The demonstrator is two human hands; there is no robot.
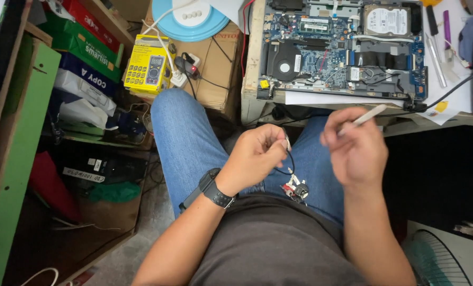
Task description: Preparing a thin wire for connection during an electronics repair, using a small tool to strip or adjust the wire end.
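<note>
From the head camera I see my left hand (257, 156) over the lap, fingers curled together and pinching the upper end of a thin black wire (289, 161); the fingertips cover that end, so I cannot make out how it terminates. The wire loops down toward 5 o'clock to a small connector assembly (295, 189) of white, red and dark parts resting on the jeans, too small to read clearly. My right hand (355, 148), at 3 o'clock of the left and apart from it, is closed on a slim pale tool (364, 116) that juts toward 1 o'clock; motion blur smears both, and I cannot tell what kind of tool it is. At 12 o'clock an opened laptop (342, 53) lies on the surface (252, 79), its circuit board, fan and silver hard drive (387, 21) exposed, its top edge cut off by the frame. At 10 o'clock a yellow multimeter package (146, 64) leans on a cardboard box (220, 69). A wire fan guard (440, 259) is cut off at 5 o'clock.
</note>
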